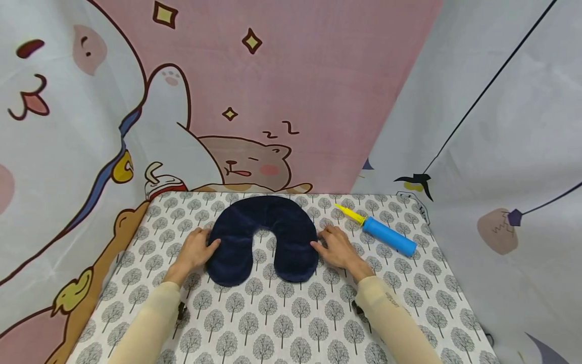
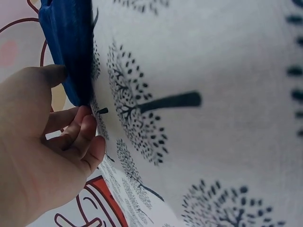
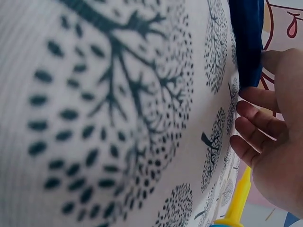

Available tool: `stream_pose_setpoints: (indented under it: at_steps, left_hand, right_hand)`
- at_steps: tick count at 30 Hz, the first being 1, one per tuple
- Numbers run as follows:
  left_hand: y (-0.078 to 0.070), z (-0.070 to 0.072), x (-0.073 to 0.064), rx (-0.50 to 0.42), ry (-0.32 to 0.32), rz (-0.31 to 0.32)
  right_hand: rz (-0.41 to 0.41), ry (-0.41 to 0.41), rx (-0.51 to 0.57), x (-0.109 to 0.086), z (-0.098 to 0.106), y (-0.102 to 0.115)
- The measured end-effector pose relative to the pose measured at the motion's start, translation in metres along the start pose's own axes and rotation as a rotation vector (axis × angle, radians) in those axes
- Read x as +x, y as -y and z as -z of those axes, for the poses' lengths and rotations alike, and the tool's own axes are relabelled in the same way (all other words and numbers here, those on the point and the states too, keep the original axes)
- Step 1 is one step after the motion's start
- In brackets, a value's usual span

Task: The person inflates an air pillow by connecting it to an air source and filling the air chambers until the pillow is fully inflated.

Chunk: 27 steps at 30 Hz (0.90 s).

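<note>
A dark navy, U-shaped neck pillow point(image 1: 263, 212) with a plush-looking cover lies on the cloth-covered table, its opening toward me. At its left outer edge my left hand point(image 1: 195, 250) pinches the rim, thumb on top and fingertips at the underside. The left wrist view shows that thumb against the pillow side point(image 2: 71, 47) and the other fingers curled low by the cloth. Opposite, my right hand point(image 1: 336, 247) holds the right outer edge, thumb over it. In the right wrist view its index fingertip meets the pillow's lower edge point(image 3: 248, 47); the remaining fingers rest near the cloth.
Right of the pillow lies a hand pump with a blue barrel point(image 1: 388, 236) and a yellow nozzle point(image 1: 350, 214). A white tablecloth point(image 1: 282, 323) printed with grey trees covers the table. Cartoon-printed curtains point(image 1: 318, 91) rise behind the table and along both sides.
</note>
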<state>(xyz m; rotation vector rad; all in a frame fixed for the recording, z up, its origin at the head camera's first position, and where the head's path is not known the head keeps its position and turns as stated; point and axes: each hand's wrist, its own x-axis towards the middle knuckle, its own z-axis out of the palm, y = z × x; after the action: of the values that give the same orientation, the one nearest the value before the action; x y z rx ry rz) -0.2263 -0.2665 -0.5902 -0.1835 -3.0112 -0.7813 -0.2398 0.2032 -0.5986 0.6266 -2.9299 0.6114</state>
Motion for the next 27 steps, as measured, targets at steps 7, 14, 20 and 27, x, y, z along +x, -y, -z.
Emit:
stream_pose_setpoints:
  at_steps: [7, 14, 20, 27]
  left_hand:
    - [0.009, -0.007, 0.003, -0.106, -0.076, -0.006]
    - [0.03, -0.023, 0.01, -0.207, -0.163, -0.072]
    - [0.03, -0.026, 0.01, -0.259, -0.199, -0.054]
    - [0.006, -0.015, 0.002, -0.229, -0.183, 0.041]
  right_hand:
    - [0.002, -0.009, 0.056, 0.003, -0.002, 0.004]
    - [-0.035, -0.015, 0.133, 0.003, -0.003, 0.007]
    - [-0.062, -0.059, 0.174, 0.002, -0.006, 0.008]
    - [-0.113, -0.114, 0.214, 0.001, -0.011, 0.009]
